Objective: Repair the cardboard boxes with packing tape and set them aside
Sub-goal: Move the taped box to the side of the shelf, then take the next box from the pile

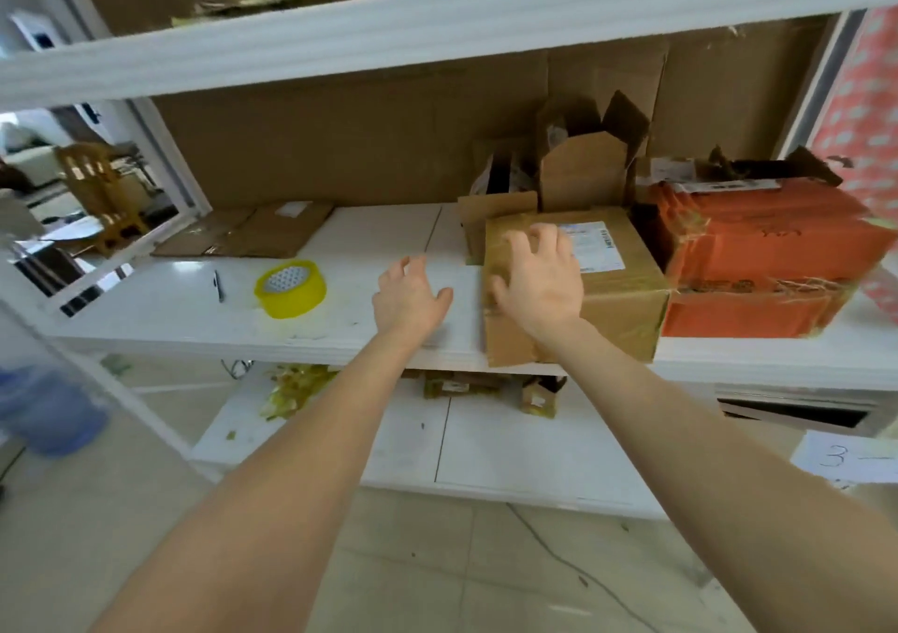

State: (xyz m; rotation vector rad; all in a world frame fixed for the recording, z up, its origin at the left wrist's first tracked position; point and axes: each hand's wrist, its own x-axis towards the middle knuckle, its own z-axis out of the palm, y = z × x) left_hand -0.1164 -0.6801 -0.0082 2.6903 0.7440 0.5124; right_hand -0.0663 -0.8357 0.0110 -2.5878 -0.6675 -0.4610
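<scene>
Brown cardboard box [624, 314] sits at the front edge of the white shelf [369, 239], touching the orange box [758, 253] on its right. It already carries tape along its seams and a label on top.

Head view, grip state: my right hand [539, 280] lies on the box's top near its left edge, fingers spread and bent, not wrapped round anything. My left hand [410, 295] is held relaxed and holding nothing over the shelf, just beside the box's left face and apart from it.

Step in hand, as I judge it: taking hold of this box to pull it out for taping. The next move calls for the left palm to close against the left face, so both hands can draw the box clear.

Surroundings: the yellow tape roll [290, 289] and a pen [218, 285] lie to the left, within reach. Opened small boxes [583, 173] stand directly behind and could topple. Flattened cardboard [252, 231] lies at the back left.
</scene>
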